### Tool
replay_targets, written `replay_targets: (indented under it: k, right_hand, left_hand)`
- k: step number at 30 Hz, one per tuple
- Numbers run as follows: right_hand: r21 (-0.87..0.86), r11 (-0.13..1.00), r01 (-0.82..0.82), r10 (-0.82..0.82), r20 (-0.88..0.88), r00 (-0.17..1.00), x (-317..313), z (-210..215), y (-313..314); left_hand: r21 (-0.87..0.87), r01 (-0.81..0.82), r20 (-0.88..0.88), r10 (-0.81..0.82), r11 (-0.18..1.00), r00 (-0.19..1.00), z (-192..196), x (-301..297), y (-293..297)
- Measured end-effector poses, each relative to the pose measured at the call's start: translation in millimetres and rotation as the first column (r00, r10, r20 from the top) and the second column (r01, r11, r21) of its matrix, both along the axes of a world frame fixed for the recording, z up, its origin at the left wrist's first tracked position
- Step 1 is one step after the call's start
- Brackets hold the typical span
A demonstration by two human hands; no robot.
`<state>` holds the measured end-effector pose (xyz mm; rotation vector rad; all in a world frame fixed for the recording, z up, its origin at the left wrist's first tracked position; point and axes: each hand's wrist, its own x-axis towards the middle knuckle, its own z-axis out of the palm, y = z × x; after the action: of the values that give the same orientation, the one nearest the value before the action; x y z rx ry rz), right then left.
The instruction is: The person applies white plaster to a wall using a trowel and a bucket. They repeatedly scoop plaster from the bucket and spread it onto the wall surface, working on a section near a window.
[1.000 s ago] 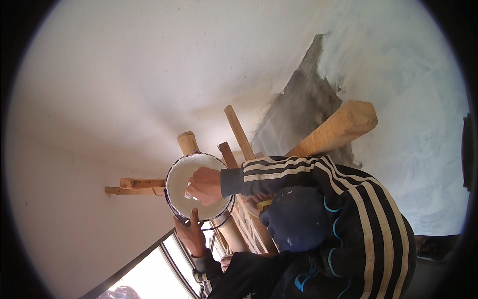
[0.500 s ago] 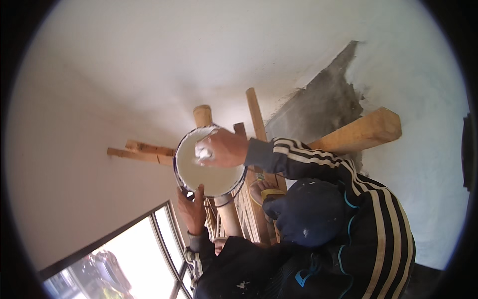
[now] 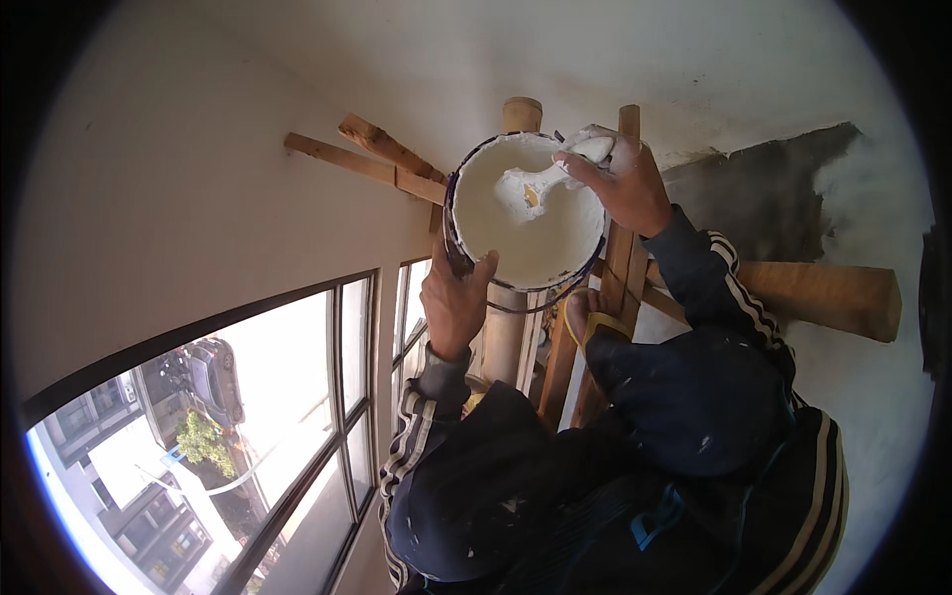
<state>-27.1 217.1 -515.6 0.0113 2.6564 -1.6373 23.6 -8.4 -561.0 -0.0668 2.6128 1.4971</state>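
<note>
Head view: the bucket (image 3: pixel 579 262) sits above the timbers, though whether they carry its full weight cannot be told. The left hand (image 3: pixel 458 305) grips the bucket's near-left rim, thumb over the edge; the right hand (image 3: pixel 627 186), apart from it, is closed around a white-coated tool (image 3: pixel 543 181) over the bucket's far-right side. Partly filled with pale paste (image 3: pixel 531 253), the bucket is probably heavy, stiff-walled and slick where smeared; a grip on its rim, with a second hand beneath, should be surest. The tool looks light but slippery, best held by its handle. Left of the bucket, planks (image 3: pixel 367 169) jut toward a pale wall (image 3: pixel 198 208); below-left is a window (image 3: pixel 337 367); to its right, a grey patch (image 3: pixel 759 188) and a thick beam (image 3: pixel 828 297).
</note>
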Motion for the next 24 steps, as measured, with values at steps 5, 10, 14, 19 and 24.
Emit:
replay_targets:
  k: [5,10,14,19,24]
  right_hand:
    - [-0.112,0.983,0.146,-0.149,-0.026,0.988,19.4,-12.1,21.4]
    - [-0.327,0.905,0.273,-0.267,0.064,0.962,42.8,-21.7,31.4]
    - [-0.428,0.854,0.297,-0.268,0.127,0.955,68.3,-20.2,34.6]
    - [-0.560,0.773,0.298,-0.265,0.141,0.954,88.4,-38.7,34.2]
    - [-0.648,0.689,0.324,-0.282,0.172,0.944,100.5,-47.9,46.9]
  left_hand:
    - [-0.015,-0.009,0.029,0.010,1.000,1.000,2.9,2.5,4.6]
    - [0.053,0.057,-0.010,-0.057,0.997,0.998,-17.6,2.6,-4.7]
    - [0.113,-0.029,0.017,0.028,0.993,0.999,-17.9,3.4,-0.9]
    - [0.042,-0.058,0.043,0.056,0.997,0.997,-4.6,4.7,-3.1]
    - [0.111,-0.065,0.114,0.052,0.992,0.992,-7.9,0.3,5.5]
